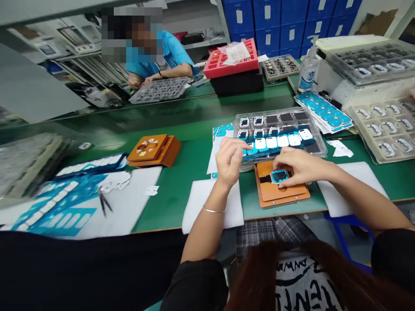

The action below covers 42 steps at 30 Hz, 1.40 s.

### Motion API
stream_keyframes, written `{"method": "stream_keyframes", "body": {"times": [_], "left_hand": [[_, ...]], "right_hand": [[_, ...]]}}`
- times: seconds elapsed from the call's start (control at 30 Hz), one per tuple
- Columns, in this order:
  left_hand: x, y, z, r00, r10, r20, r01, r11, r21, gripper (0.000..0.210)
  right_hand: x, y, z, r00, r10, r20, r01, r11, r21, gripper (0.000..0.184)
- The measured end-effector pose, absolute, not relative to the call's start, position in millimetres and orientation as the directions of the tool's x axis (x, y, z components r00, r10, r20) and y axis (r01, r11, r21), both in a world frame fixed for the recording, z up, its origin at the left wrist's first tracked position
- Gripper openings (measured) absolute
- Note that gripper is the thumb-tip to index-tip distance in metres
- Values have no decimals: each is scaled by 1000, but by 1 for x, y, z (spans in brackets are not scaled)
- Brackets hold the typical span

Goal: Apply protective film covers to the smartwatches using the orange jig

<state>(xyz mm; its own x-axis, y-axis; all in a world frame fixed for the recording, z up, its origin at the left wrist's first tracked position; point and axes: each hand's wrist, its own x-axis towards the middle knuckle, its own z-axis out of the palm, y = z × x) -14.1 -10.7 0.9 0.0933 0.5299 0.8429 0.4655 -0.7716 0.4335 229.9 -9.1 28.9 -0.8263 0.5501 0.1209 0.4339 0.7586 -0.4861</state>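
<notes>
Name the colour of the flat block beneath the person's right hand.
The flat block is orange, best seen in the head view.

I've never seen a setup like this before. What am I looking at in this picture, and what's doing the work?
There's no machine doing this, just a person's two bare hands. The single picture comes from a camera worn on that person's head, looking forward and down. The right hand has its thumb and fingers around a small watch-shaped part with a blue border, resting on an orange block. The left hand is raised at the left end of a clear tray, fingertips close to white pieces on blue film; whether they touch is hard to tell. All this is at a green bench. Further left sits a second orange block. A co-worker in blue is across the bench.
</notes>
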Motion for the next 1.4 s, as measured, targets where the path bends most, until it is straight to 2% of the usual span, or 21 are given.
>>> {"method": "stream_keyframes", "body": {"times": [0.07,0.1,0.13,0.2,0.27,0.3,0.37,0.43,0.53,0.63,0.73,0.8,1.07,1.23,1.4], "left_hand": [[-13,-13,3,257,489,833,414,-835,362,50],[-11,-15,4,325,451,831,366,-870,329,51],[-8,-17,4,376,411,830,316,-899,301,54],[-1,-21,3,418,356,836,248,-930,272,64],[7,-26,-1,390,359,848,238,-929,284,71],[10,-27,-3,359,369,858,244,-924,295,70],[15,-29,-7,300,382,874,263,-914,309,67],[17,-30,-10,282,380,881,284,-910,302,68],[17,-30,-13,280,378,883,278,-912,302,75],[16,-31,-14,251,385,888,227,-915,333,77],[15,-32,-12,259,380,888,246,-915,320,67],[14,-32,-10,275,364,890,270,-917,292,62],[10,-32,-5,331,307,892,249,-940,231,61],[12,-35,-7,372,334,866,175,-942,288,64],[16,-35,-10,381,318,868,138,-948,287,64]], "right_hand": [[230,-10,24,-777,587,228,378,725,-576,31],[230,-11,22,-742,613,273,317,679,-662,30],[230,-13,20,-703,645,298,226,601,-767,30],[228,-19,18,-653,709,268,-26,333,-943,34],[223,-25,16,-660,734,160,-216,19,-976,38],[221,-29,15,-672,733,103,-256,-99,-962,39],[217,-33,12,-681,732,20,-279,-234,-931,38],[214,-35,10,-661,751,-3,-296,-264,-918,36],[212,-36,6,-602,797,45,-325,-193,-926,29],[211,-39,4,-467,858,213,-318,63,-946,25],[212,-44,5,-372,839,396,-177,355,-918,12],[213,-47,7,-374,814,445,-66,455,-888,9],[216,-43,12,-358,709,607,135,683,-718,14],[221,-37,15,-382,701,602,159,691,-705,4],[224,-35,20,-452,646,615,163,737,-656,6]]}}
